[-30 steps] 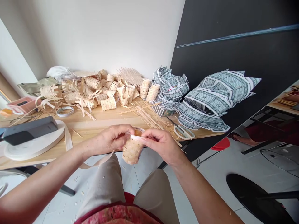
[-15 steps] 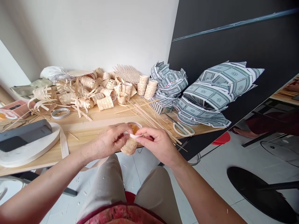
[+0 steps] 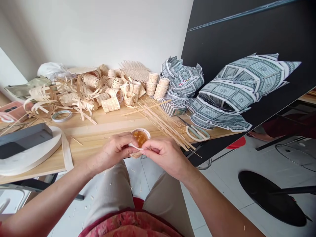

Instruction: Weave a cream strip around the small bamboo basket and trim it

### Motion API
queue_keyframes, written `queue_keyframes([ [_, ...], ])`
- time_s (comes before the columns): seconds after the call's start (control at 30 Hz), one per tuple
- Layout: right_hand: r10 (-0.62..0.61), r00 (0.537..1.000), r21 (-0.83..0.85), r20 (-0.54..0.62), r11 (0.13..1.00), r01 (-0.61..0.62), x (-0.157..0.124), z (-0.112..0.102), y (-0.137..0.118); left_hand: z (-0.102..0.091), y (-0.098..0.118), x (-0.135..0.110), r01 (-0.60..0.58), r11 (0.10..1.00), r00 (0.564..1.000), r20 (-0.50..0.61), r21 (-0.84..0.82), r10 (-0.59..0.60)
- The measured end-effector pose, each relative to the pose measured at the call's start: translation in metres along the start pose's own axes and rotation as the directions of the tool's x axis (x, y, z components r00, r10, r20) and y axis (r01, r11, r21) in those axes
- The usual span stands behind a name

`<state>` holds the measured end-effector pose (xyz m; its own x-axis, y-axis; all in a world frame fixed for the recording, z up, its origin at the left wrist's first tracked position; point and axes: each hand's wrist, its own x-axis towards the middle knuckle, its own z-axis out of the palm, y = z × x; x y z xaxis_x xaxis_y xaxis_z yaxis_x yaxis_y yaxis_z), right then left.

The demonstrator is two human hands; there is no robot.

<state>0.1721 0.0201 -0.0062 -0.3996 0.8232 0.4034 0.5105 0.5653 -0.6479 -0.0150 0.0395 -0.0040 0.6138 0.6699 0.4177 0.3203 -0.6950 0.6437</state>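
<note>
The woven cup (image 3: pixel 141 137) is held by the table's (image 3: pixel 98 126) near edge, mouth upward. At its near rim, a white strip (image 3: pixel 136 147) is pinched by the left hand (image 3: pixel 118 148) and the right hand (image 3: pixel 161 152), thumbs and fingers drawn nearly together; whether the cup wall is also gripped cannot be told, since it is largely covered. Thin splints (image 3: pixel 163 124) and scissors (image 3: pixel 197 132) are seen to the right, a tape roll (image 3: pixel 61 116) to the far left.
</note>
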Motion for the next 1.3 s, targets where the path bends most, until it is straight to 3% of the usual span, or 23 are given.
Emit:
queue_keyframes([
  [0.13,-0.090,0.994,-0.078,-0.061,0.993,0.085,-0.004,0.004,-0.001,0.001,-0.005,-0.005,-0.100,0.995,0.995,-0.028,0.017,0.100],
  [0.23,-0.137,0.990,-0.060,-0.041,0.989,0.134,-0.006,0.006,-0.001,0.001,-0.005,-0.008,-0.105,0.994,0.994,-0.030,-0.006,0.105],
  [0.43,-0.097,0.995,-0.031,0.019,0.995,0.098,-0.003,0.007,0.001,0.004,-0.007,-0.010,-0.108,0.988,0.992,-0.076,-0.113,0.100],
  [0.73,-0.068,0.997,-0.078,-0.024,0.995,0.066,-0.007,0.008,-0.004,0.005,-0.006,-0.012,-0.065,0.986,0.996,-0.073,-0.155,0.054],
  [0.87,-0.100,0.995,-0.083,-0.028,0.992,0.097,-0.006,0.009,-0.003,0.005,-0.007,-0.013,-0.050,0.993,0.999,-0.013,-0.105,0.049],
  [1.03,-0.168,0.984,-0.154,-0.053,0.975,0.159,-0.011,0.012,-0.002,0.009,-0.009,-0.020,-0.184,0.978,0.975,-0.107,0.094,0.194],
  [1.13,-0.231,0.970,-0.207,-0.071,0.955,0.213,-0.018,0.011,-0.003,0.009,-0.006,-0.026,-0.313,0.895,0.932,-0.078,0.318,0.354],
  [1.3,-0.185,0.977,-0.113,-0.110,0.979,0.172,-0.026,-0.002,-0.021,0.003,0.002,-0.032,-0.448,0.556,0.829,0.093,0.700,0.551],
])
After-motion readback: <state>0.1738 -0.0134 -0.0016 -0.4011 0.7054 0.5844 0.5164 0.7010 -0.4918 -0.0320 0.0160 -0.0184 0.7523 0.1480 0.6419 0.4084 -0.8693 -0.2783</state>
